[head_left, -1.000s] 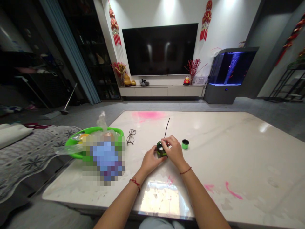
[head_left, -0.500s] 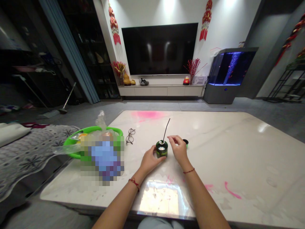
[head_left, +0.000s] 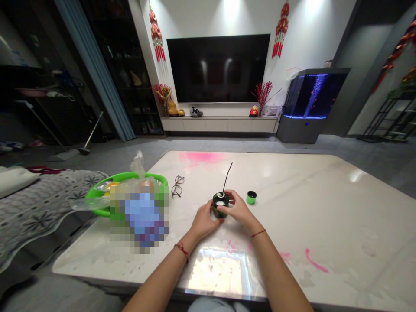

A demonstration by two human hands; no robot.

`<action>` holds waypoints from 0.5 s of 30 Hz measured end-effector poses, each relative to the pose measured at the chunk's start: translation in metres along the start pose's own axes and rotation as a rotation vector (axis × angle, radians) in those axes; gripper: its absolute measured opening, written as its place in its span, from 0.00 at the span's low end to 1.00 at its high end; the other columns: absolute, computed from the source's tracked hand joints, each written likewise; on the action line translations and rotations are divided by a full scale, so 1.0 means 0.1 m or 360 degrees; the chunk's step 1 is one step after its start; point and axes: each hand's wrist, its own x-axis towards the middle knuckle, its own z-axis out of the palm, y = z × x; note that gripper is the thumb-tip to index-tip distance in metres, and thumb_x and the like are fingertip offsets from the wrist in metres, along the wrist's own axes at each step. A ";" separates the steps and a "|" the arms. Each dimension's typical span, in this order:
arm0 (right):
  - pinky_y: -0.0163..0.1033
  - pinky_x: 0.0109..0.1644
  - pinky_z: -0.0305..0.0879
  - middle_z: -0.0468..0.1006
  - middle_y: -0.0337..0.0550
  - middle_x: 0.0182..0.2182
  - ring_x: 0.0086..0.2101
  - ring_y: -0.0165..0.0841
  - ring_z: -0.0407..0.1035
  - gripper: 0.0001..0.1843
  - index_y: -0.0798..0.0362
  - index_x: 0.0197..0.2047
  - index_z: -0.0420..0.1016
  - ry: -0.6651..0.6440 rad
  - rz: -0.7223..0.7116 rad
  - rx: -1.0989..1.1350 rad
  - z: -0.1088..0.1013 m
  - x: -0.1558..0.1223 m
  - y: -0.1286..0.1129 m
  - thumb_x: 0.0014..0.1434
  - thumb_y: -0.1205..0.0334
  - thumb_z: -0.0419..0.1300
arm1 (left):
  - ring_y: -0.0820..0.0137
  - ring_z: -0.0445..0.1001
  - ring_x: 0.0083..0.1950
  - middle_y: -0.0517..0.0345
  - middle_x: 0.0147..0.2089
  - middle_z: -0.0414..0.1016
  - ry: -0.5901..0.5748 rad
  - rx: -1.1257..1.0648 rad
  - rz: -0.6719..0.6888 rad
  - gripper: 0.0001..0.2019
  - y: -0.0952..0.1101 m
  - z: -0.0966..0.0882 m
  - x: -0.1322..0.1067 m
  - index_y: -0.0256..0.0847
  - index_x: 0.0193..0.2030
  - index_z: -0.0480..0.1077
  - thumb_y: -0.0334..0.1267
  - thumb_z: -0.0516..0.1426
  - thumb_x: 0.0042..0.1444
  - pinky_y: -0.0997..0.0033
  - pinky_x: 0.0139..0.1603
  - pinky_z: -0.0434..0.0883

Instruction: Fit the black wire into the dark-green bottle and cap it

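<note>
A small dark green glass bottle (head_left: 220, 200), which looks like a reed diffuser, stands upright on the white marble-patterned table (head_left: 308, 208). One thin black stick (head_left: 227, 177) rises from its white-ringed mouth, leaning right. My left hand (head_left: 205, 221) wraps around the bottle's left side and front. From the right, my right hand (head_left: 238, 210) grips the bottle too, thumb in front and fingers behind. To the right of that hand, apart from it, a green cap (head_left: 251, 197) with a dark inside rests on the table.
Eyeglasses (head_left: 177, 186) lie left of the bottle. Farther left is a green basket (head_left: 159, 177) holding plastic bags and fruit, with a blurred-out blue item at its front. Pink stains (head_left: 316, 261) mark the table. Beyond are a television (head_left: 217, 69) and a fish tank (head_left: 313, 95).
My right hand has moved left and down from beside the stick and closed on the bottle. The cap now shows fully. My left hand stays on the bottle.
</note>
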 end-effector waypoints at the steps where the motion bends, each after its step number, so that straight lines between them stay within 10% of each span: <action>1: 0.43 0.51 0.62 0.71 0.45 0.45 0.45 0.35 0.67 0.30 0.51 0.47 0.64 -0.0015 0.0000 -0.0014 0.00 0.00 0.00 0.39 0.60 0.67 | 0.61 0.70 0.51 0.54 0.50 0.72 0.0003 0.0042 0.0027 0.28 -0.01 0.00 0.00 0.42 0.51 0.63 0.35 0.62 0.39 0.62 0.53 0.65; 15: 0.43 0.46 0.66 0.73 0.45 0.43 0.41 0.36 0.69 0.30 0.53 0.48 0.66 0.0168 -0.0131 -0.0298 0.00 0.01 0.13 0.39 0.59 0.66 | 0.57 0.57 0.64 0.48 0.62 0.61 -0.0045 0.0432 -0.0012 0.41 -0.09 0.06 0.00 0.42 0.61 0.53 0.51 0.62 0.39 0.50 0.66 0.43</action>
